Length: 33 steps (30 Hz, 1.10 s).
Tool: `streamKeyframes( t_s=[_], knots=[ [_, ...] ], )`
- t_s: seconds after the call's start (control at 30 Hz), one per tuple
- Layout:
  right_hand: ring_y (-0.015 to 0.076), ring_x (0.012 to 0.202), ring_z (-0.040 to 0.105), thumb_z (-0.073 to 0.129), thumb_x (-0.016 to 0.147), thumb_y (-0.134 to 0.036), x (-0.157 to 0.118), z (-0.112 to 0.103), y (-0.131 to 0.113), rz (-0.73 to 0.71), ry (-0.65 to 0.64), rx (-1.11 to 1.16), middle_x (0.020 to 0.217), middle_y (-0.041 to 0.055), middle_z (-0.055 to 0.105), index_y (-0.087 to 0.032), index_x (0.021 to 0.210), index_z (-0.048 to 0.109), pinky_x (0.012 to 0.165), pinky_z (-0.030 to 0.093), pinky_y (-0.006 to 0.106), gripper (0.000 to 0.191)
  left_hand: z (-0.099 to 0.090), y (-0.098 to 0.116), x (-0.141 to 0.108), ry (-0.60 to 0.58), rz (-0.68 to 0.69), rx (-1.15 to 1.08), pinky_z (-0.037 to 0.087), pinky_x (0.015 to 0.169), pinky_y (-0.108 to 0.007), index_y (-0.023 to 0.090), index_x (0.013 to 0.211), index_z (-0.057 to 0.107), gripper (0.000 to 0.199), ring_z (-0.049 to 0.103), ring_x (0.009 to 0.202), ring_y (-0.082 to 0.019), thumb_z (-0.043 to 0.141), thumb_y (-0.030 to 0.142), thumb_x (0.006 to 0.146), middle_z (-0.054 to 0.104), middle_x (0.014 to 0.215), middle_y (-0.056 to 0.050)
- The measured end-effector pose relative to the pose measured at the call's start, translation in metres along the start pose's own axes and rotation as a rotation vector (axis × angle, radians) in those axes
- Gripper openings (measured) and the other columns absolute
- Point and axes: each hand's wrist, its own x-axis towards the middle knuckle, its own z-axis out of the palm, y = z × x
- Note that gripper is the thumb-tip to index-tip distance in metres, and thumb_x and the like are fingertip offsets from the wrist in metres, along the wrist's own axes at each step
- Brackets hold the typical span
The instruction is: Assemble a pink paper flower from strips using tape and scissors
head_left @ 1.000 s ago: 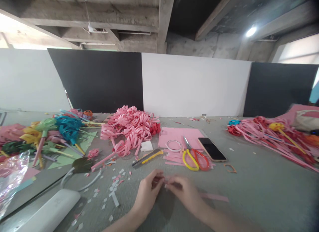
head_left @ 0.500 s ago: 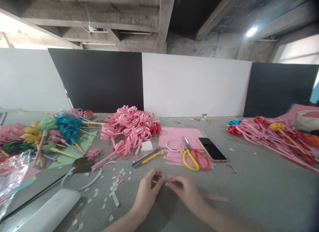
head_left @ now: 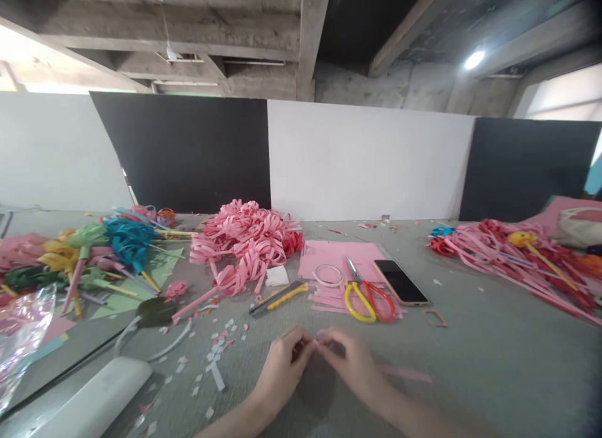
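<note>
My left hand and my right hand meet above the grey table, fingertips pinched together at one spot. Whatever sits between them is tiny, pale and mostly covered by the fingers, so I cannot make out its kind. Beside my right wrist lies a pink paper strip. Just beyond the hands are scissors with one yellow and one red handle, and a utility knife with a yellow part. Pink cut strips lie by the scissors, close to a roll of tape.
A phone rests right of a pink paper sheet. Curled pink paper strips are heaped behind. Paper flowers crowd the left, near a white device and scattered scraps. More pink strips lie right.
My left hand has shifted slightly right and down, and its fingertips now touch those of my right hand. The pale bit seen at the right fingertips is now mostly covered.
</note>
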Motion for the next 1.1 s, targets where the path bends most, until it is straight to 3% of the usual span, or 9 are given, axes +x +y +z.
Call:
streamKeyframes(
  t_s=[0.33,0.5,0.63,0.87,1.1],
  knots=[
    [0.0162,0.074,0.059,0.053,0.076,-0.020,-0.001,0.001,0.001,-0.041,-0.040,-0.004,0.076,0.0037,0.064,-0.016,0.071,0.063,0.070,0.044,0.026,0.011,0.003,-0.003,-0.003,-0.024,0.060,0.066,0.036,0.059,-0.020,0.018,0.066,0.049,0.017,0.048,0.063,-0.012,0.040,0.022,0.080,0.054,0.065,0.001],
    [0.0174,0.078,0.059,0.053,0.075,-0.018,0.000,0.001,0.005,0.020,-0.004,0.021,0.075,0.0036,0.065,-0.017,0.072,0.064,0.073,0.044,0.027,0.011,0.005,-0.003,-0.008,0.091,0.127,0.163,0.039,0.062,-0.021,0.018,0.073,0.052,0.014,0.051,0.066,-0.013,0.041,0.022,0.080,0.054,0.072,-0.001],
    [0.0167,0.076,0.059,0.052,0.076,-0.023,0.000,0.000,0.003,0.012,-0.006,0.020,0.074,0.0029,0.064,-0.017,0.072,0.063,0.070,0.044,0.026,0.013,0.007,-0.006,-0.013,0.080,0.199,0.245,0.042,0.066,-0.020,0.020,0.079,0.056,0.019,0.055,0.070,-0.012,0.038,0.019,0.082,0.056,0.077,-0.001],
    [0.0146,0.077,0.057,0.048,0.080,-0.020,-0.001,-0.001,-0.003,-0.073,-0.060,0.038,0.077,0.0026,0.061,-0.017,0.075,0.061,0.069,0.043,0.023,0.014,0.006,-0.006,-0.012,0.069,0.186,0.253,0.044,0.068,-0.021,0.022,0.085,0.061,0.023,0.057,0.072,-0.012,0.039,0.017,0.082,0.059,0.079,-0.002],
    [0.0134,0.076,0.054,0.045,0.079,-0.009,-0.004,0.000,-0.004,-0.131,-0.076,-0.094,0.078,0.0016,0.059,-0.018,0.074,0.059,0.069,0.041,0.023,0.018,0.006,-0.003,-0.013,0.041,0.159,0.274,0.044,0.066,-0.021,0.020,0.084,0.061,0.023,0.057,0.071,-0.013,0.040,0.014,0.080,0.058,0.078,-0.003]
  ],
)
